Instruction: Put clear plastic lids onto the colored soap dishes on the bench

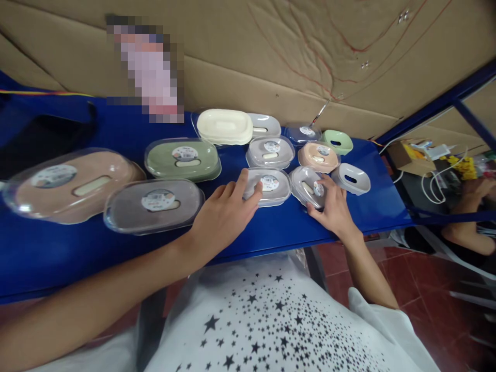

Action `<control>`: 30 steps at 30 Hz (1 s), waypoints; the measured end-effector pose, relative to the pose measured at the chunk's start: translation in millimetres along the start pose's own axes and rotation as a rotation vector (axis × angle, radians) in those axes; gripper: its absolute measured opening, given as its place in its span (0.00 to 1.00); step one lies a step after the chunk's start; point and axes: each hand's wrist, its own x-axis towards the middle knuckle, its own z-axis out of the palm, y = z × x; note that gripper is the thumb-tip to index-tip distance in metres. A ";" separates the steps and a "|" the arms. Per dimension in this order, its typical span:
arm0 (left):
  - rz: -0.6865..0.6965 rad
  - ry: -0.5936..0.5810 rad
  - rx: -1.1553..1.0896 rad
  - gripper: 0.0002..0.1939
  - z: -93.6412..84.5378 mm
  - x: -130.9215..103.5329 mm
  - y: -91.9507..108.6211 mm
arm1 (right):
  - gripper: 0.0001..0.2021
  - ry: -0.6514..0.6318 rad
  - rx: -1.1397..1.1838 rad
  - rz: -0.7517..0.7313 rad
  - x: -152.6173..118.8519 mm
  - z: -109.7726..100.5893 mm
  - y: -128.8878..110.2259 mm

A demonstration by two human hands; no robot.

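Note:
My left hand (228, 206) reaches over the table with its fingers apart, at the left end of a pale grey oval box (277, 199) with a clear cover and a round label. My right hand (336, 209) grips the right end of a smaller grey oval box (300, 181), thumb at the front and fingers on top beside its label. A lidded peach box (306, 155) sits just behind it. Close to my right fingers stands a pale box with a dark slot (354, 181). Left of my left hand lies a larger grey covered box (174, 214).
On the blue table (232, 237) are a big pink box (62, 188), a green box (209, 160), a cream box (225, 124), a dark blue box (296, 133) and a small green one (344, 138). A cardboard wall (228, 36) rises behind. Another person's arm (465, 206) shows at right.

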 end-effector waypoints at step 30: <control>-0.014 -0.051 -0.046 0.23 -2.5 0.4 -0.2 | 0.35 0.059 0.025 -0.059 -9.3 3.6 -3.3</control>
